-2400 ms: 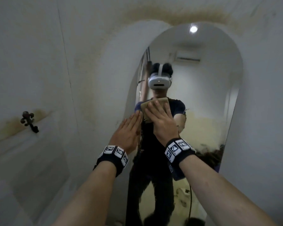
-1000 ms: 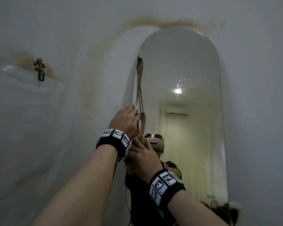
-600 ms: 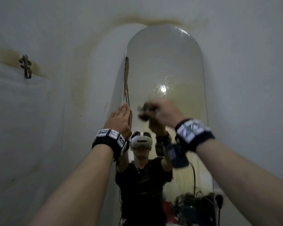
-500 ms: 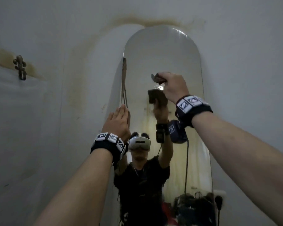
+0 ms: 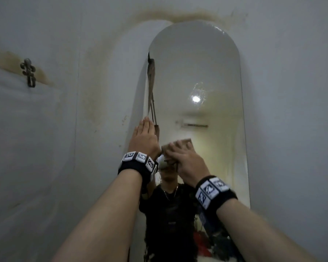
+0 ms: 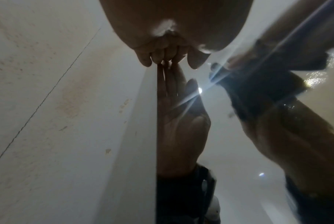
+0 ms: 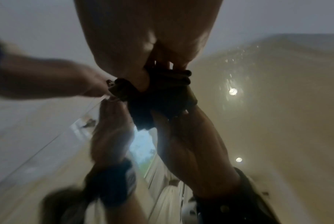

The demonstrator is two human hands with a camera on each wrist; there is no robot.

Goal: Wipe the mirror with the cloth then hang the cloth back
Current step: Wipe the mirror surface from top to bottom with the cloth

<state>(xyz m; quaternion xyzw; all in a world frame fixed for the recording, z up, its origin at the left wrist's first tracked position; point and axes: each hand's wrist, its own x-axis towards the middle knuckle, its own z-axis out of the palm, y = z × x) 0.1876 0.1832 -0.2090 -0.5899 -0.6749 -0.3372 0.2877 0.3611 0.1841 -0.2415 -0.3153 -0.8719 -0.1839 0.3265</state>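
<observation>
A tall arched mirror is set in the white wall. My right hand holds a folded tan cloth against the glass at mid height, near the mirror's left edge. Its fingers lie spread over the cloth, and in the right wrist view the thumb of my right hand wraps the bunched cloth. My left hand lies flat, fingers straight and together, against the mirror's left edge. The left wrist view shows the fingertips of this left hand touching the mirror edge, above their reflection.
A dark metal hook hangs on the wall far to the left, above a glossy panel. Brown stains ring the mirror's recess. The glass reflects a person in black, a ceiling light and clutter low down.
My right hand has brought the cloth down from the upper part of the glass to mid height, close beside my left hand. The left hand has stayed on the mirror's edge.
</observation>
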